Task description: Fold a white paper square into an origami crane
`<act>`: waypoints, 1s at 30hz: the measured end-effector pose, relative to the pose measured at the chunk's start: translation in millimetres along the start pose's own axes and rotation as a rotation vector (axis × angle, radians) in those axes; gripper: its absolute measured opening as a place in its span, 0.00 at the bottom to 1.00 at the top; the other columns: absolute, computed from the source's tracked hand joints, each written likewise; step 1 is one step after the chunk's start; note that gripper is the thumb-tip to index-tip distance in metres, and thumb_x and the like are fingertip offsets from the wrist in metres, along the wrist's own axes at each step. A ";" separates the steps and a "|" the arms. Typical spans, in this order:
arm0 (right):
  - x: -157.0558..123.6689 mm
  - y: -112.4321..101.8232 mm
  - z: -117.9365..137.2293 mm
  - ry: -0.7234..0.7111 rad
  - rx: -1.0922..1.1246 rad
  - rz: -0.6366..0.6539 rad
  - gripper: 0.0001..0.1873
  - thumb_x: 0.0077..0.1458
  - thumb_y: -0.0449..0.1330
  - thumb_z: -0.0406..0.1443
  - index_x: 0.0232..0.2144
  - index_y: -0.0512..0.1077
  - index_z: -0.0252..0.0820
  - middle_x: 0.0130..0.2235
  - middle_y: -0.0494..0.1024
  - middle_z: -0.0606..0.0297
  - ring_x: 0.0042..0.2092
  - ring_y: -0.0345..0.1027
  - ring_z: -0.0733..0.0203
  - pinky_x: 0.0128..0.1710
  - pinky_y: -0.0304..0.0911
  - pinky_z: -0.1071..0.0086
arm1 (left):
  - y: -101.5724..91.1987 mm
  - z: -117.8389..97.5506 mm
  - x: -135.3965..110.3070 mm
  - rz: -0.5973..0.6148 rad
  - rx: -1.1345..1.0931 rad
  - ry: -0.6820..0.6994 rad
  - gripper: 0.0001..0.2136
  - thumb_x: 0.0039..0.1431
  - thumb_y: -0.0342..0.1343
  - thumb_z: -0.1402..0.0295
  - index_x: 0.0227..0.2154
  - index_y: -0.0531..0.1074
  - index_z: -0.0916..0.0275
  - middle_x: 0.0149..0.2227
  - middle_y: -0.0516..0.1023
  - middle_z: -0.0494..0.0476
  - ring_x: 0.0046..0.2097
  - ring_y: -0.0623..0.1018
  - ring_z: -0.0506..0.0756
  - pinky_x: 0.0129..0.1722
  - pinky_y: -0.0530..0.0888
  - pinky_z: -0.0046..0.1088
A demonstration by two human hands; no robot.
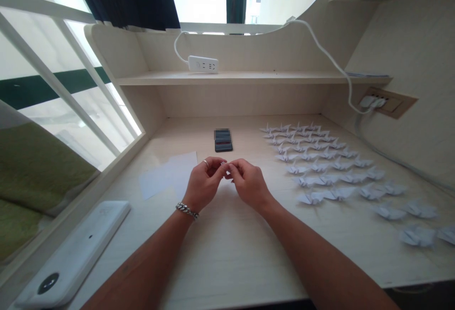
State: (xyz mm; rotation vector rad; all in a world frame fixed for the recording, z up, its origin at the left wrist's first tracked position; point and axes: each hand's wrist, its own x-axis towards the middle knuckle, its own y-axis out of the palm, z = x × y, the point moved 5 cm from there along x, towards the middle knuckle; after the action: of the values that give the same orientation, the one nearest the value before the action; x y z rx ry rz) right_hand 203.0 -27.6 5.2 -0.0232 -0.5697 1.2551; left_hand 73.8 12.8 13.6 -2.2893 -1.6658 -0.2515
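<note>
Both hands meet above the middle of the desk, fingertips pinched together. A small piece of white folded paper (pixel 228 172) shows between them, mostly hidden by the fingers. My left hand (pixel 203 181), with a ring and a chain bracelet, grips it from the left. From the right, my right hand (pixel 250 183) pinches the same piece. Flat white paper sheets (pixel 165 173) lie beside my left hand. To the right of my right hand, several rows of white folded paper cranes (pixel 326 179) stand on the desk.
A phone (pixel 223 140) lies beyond the hands. At the left edge rests a long white device (pixel 76 253) with a round dark button. A power strip (pixel 203 64) sits on the shelf (pixel 249 78); its white cable runs to a wall socket (pixel 389 102) at right.
</note>
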 end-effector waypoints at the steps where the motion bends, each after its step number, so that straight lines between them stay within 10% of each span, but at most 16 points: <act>1: -0.5 -1.8 1.5 -0.017 -0.053 -0.029 0.11 0.61 0.53 0.41 0.35 0.73 0.42 0.30 0.80 0.62 0.34 0.76 0.58 0.33 0.67 0.68 | 0.9 -0.4 -0.3 0.002 -0.002 0.002 0.13 0.54 0.61 0.61 0.36 0.74 0.66 0.32 0.79 0.56 0.32 0.79 0.53 0.35 0.76 0.30; 8: -2.9 -6.8 13.8 -0.103 -0.243 -0.092 0.13 0.61 0.52 0.39 0.40 0.74 0.43 0.37 0.82 0.60 0.36 0.75 0.55 0.37 0.66 0.65 | 0.0 5.1 1.6 -0.049 -0.066 -0.046 0.16 0.53 0.60 0.66 0.43 0.72 0.67 0.31 0.79 0.55 0.31 0.78 0.52 0.36 0.76 0.30; 14: 6.9 -13.5 -2.0 0.027 0.212 -0.134 0.15 0.59 0.55 0.44 0.43 0.74 0.46 0.51 0.76 0.59 0.43 0.74 0.56 0.37 0.71 0.65 | -4.4 6.6 4.2 -0.076 -0.165 -0.111 0.21 0.47 0.62 0.71 0.47 0.71 0.68 0.29 0.79 0.54 0.30 0.77 0.51 0.33 0.74 0.28; 25: 17.0 -13.9 -17.6 0.222 0.522 0.039 0.14 0.46 0.65 0.42 0.34 0.76 0.38 0.28 0.77 0.65 0.28 0.70 0.64 0.30 0.71 0.67 | 2.9 -3.3 1.1 0.115 -0.119 0.008 0.27 0.48 0.62 0.72 0.54 0.67 0.64 0.31 0.79 0.53 0.33 0.78 0.52 0.35 0.74 0.28; 30: 15.3 -9.3 -15.6 0.258 0.565 0.115 0.15 0.43 0.68 0.44 0.29 0.73 0.39 0.22 0.74 0.69 0.24 0.68 0.65 0.27 0.69 0.68 | 0.7 -5.9 -0.4 0.087 -0.036 0.033 0.16 0.47 0.64 0.70 0.41 0.76 0.65 0.36 0.81 0.58 0.37 0.80 0.56 0.38 0.76 0.30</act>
State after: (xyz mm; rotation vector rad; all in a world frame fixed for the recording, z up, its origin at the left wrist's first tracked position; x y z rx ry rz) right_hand 220.7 -12.5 0.7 0.2550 0.0209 1.4621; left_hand 74.5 10.3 18.9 -2.3642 -1.5539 -0.2999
